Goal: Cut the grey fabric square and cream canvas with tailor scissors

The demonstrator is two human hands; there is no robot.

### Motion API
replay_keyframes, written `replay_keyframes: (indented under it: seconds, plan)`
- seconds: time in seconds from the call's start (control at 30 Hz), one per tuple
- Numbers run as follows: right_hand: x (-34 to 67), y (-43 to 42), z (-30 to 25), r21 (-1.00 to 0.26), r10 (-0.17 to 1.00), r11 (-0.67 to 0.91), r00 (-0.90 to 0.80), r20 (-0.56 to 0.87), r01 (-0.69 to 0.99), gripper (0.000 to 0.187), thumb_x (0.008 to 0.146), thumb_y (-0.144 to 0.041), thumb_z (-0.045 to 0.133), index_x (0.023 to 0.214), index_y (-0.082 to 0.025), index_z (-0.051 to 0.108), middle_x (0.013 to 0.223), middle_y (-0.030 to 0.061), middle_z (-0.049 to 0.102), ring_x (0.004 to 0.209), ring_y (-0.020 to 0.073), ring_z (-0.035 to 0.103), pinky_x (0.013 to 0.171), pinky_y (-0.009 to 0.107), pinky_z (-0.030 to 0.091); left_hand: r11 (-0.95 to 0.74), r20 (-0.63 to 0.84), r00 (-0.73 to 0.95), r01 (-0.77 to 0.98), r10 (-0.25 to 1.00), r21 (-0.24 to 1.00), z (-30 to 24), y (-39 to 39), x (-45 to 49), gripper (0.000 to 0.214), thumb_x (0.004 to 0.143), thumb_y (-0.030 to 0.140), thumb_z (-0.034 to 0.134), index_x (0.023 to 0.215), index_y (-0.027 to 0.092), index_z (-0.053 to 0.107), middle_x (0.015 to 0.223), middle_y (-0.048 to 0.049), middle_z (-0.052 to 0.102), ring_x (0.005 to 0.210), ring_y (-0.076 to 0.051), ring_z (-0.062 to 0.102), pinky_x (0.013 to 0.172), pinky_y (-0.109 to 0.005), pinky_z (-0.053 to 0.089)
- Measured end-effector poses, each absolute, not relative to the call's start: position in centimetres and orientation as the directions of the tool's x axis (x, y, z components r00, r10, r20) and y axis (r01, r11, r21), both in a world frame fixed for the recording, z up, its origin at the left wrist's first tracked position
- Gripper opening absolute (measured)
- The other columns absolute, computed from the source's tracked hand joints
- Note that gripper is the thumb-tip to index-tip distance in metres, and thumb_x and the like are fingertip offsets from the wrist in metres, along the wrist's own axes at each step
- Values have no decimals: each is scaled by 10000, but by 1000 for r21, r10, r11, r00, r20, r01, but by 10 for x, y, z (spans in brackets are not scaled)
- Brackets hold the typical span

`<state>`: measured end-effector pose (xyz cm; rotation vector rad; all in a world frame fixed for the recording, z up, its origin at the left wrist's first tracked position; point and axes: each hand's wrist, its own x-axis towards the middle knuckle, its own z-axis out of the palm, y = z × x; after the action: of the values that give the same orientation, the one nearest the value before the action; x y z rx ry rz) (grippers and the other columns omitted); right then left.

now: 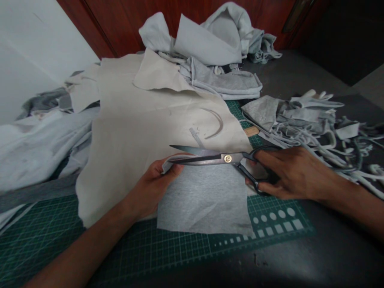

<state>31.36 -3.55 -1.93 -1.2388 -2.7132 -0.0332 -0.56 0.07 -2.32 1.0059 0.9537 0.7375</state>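
My right hand [288, 172] has its fingers through the black handles of a pair of scissors [207, 161], whose blades point left and stand apart. Between thumb and fingers, my left hand [156, 180] pinches the folded upper edge of a grey fabric piece [204, 200]. That edge lies at the blades, near their tips. The rest of the grey fabric hangs down toward me over the mat. Beneath it spreads a large cream fabric sheet [129, 132], with a thin curved strip [220, 124] and a short grey strip [195, 137] on top.
A green cutting mat [135, 248] covers the dark table [339, 248]. Crumpled grey and white fabrics [210, 42] are heaped at the back. More cloth [45, 140] lies at the left, and scraps and cords [303, 120] lie at the right. A wooden piece [251, 131] sits by the sheet.
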Motion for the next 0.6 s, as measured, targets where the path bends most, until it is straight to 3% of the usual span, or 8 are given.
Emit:
replay_keyframes:
  seconds: [0.17, 0.6]
  plan:
    - [311, -35, -15, -6, 746, 659, -654, 126, 752, 209, 971, -408, 467, 949, -205, 510, 627, 12, 603, 501, 206, 554, 518, 318, 323, 369, -312, 398, -74, 863, 926, -24, 0, -5, 220, 828, 378, 781, 1001, 244, 793, 700, 30, 654, 570, -96, 518, 516, -179, 417]
    - [311, -36, -9, 79, 728, 670, -675, 122, 738, 165, 948, -346, 469, 905, -198, 528, 596, 15, 610, 485, 204, 578, 499, 299, 341, 322, -291, 374, -22, 880, 946, -24, -1, -5, 200, 842, 362, 757, 978, 218, 784, 743, 8, 689, 620, -116, 566, 540, -187, 435]
